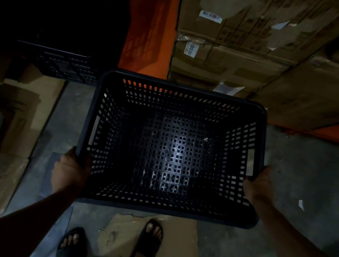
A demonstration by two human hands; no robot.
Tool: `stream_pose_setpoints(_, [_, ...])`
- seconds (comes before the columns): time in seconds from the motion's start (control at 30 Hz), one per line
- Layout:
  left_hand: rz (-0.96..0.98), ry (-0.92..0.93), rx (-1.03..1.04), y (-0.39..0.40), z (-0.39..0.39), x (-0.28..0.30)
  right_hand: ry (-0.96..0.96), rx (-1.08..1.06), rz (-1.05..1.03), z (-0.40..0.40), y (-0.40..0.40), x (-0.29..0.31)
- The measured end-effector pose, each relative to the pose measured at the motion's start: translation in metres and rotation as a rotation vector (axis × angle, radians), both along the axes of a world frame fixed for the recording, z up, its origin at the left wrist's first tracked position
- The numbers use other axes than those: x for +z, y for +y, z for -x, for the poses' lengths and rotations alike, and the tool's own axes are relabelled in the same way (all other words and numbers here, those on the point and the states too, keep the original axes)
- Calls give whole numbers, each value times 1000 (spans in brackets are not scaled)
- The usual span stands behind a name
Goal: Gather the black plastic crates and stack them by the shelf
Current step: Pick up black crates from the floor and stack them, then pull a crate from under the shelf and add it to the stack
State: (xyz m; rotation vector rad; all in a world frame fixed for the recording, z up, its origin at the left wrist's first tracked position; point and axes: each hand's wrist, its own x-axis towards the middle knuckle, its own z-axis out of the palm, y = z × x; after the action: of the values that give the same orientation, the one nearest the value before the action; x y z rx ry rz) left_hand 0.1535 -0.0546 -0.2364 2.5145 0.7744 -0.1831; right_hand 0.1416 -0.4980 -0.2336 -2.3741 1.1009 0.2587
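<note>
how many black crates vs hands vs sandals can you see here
black crates: 2, one held, one in the dark at upper left
hands: 2, left hand and right hand
sandals: 2, left, right
total: 6

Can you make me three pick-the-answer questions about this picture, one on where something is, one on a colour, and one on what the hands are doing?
1. Where is the other dark crate?
A. Ahead and to the left of the held crate
B. Inside the held crate
C. Under the feet

2. What colour is the shelf frame behind the held crate?
A. Green
B. Orange
C. White

3. How is the crate being held?
A. By one hand only
B. By both hands, one on each side
C. By nobody, it sits on the floor

Answers: 1 A, it sits up-left beside the frame. 2 B, orange shows between the boxes. 3 B, the left hand and right hand grip opposite sides.
</note>
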Motion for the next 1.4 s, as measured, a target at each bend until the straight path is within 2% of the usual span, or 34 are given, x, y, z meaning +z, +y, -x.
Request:
stream_pose_setpoints(0.1, [-35, 20, -3, -2, 0, 3, -86, 28, 15, 3, 1, -2])
stream_pose_setpoints(0.23, [-36, 53, -29, 0, 0, 3, -164, 89, -66, 17, -8, -6])
stream_pose_setpoints(0.63, [-87, 94, -52, 2, 2, 0, -32, -1, 20, 7, 8, 1])
stream_pose_setpoints(0.8, [103, 222, -54, 5, -4, 17, 142, 98, 61, 12, 8, 15])
stream_pose_setpoints(0.87, [128, 299, -88, 7, -8, 30, 236, 196, 152, 16, 16, 26])
stream_pose_setpoints(0.97, [106, 323, -109, 4, -4, 58, 148, 333, 245, 23, 40, 44])
stream_pose_setpoints(1.17, [236, 230, -110, 22, 7, 141, 81, 474, -6, 5, 137, 124])
stream_pose_setpoints(1.4, [399, 138, -113, 103, 7, 218, -56, 589, -374, -32, 274, 219])
